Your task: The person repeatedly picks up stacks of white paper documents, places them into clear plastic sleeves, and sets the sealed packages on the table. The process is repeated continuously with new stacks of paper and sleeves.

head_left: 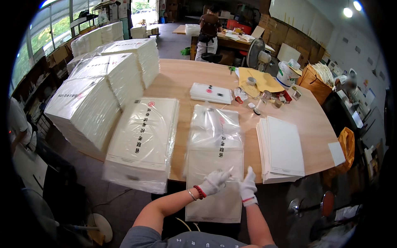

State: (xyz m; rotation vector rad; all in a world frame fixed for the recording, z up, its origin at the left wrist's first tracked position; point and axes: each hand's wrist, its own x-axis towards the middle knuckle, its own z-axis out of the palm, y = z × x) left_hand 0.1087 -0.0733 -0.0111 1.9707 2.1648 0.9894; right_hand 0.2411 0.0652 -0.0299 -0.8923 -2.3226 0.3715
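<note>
Both my hands wear white gloves. My left hand (215, 181) and my right hand (248, 184) meet at the lower part of a clear plastic bag (215, 128) holding a cream paper booklet (215, 202), which lies on the wooden table (182, 78) and overhangs its near edge. Between the fingertips of both hands is a thin white strip (231, 175) at the bag's flap. A tall stack of bagged booklets (142, 140) lies to the left. A stack of plain white sheets (281, 151) lies to the right.
More wrapped stacks (89, 107) fill the table's left side. A small bagged bundle (211, 93), tape rolls, a yellow envelope (258, 80) and a white bucket (286, 73) sit farther back. A person (209, 31) stands at a distant table. A fan (255, 53) stands behind.
</note>
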